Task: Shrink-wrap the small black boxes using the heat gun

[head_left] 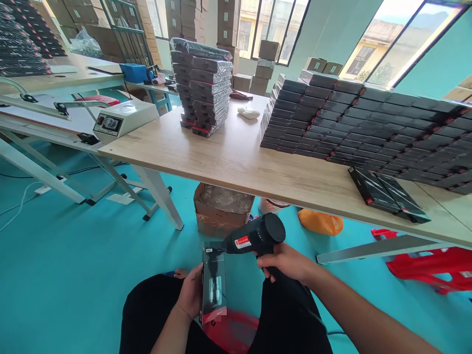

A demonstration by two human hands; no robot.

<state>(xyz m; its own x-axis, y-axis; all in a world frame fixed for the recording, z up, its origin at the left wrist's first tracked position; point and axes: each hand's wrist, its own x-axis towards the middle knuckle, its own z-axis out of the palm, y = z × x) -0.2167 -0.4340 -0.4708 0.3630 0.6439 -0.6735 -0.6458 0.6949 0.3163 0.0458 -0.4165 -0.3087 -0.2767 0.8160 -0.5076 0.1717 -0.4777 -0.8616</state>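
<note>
My left hand grips the left side of a slim black box, printed with a picture of two white items and a red band at its lower end. The box is held upright above my lap. In my right hand is a black heat gun with a red-and-white label, its fingers wrapped round the handle. The gun's nozzle points left at the top end of the box; whether they touch I cannot tell. A cord runs from the gun along my right leg.
On the wooden table ahead stand a stack of film-wrapped boxes, a wide wall of black boxes and two loose boxes. A sealing machine is at left. Underneath are a carton and an orange bag; a red stool lies right.
</note>
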